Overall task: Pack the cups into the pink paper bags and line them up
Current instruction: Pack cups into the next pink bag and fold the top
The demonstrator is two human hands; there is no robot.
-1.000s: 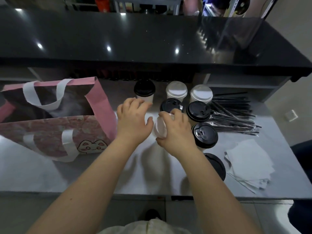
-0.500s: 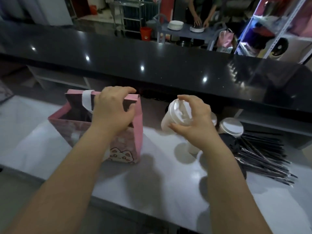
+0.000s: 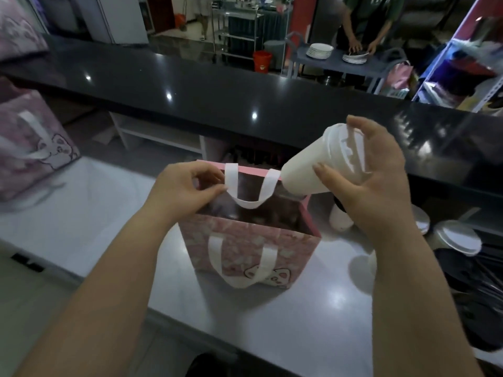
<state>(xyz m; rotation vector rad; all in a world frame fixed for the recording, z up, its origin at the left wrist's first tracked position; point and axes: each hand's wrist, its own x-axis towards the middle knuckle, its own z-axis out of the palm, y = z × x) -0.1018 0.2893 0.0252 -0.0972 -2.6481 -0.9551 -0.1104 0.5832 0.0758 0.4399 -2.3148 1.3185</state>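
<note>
A pink paper bag [image 3: 245, 248] with white handles and a cat print stands open on the pale counter [image 3: 81, 219]. My left hand [image 3: 182, 189] pinches the bag's far left rim beside the rear handle. My right hand [image 3: 364, 186] grips a white cup with a white lid [image 3: 307, 164], tilted so its base points down at the bag's right opening. More cups stand to the right: one with a dark lid [image 3: 340, 216] behind my right wrist and one with a white lid [image 3: 457, 238].
Another pink bag [image 3: 30, 142] stands at the far left. Black straws [image 3: 484, 284] lie at the right edge. A raised black bar top [image 3: 217, 93] runs behind the counter. A person handles plates at a cart [image 3: 351, 54] in the background.
The bag now stands upright in the middle. My left hand shifted to pinch its far rim, and my right hand carried the white cup left, tilting its base over the bag's opening.
</note>
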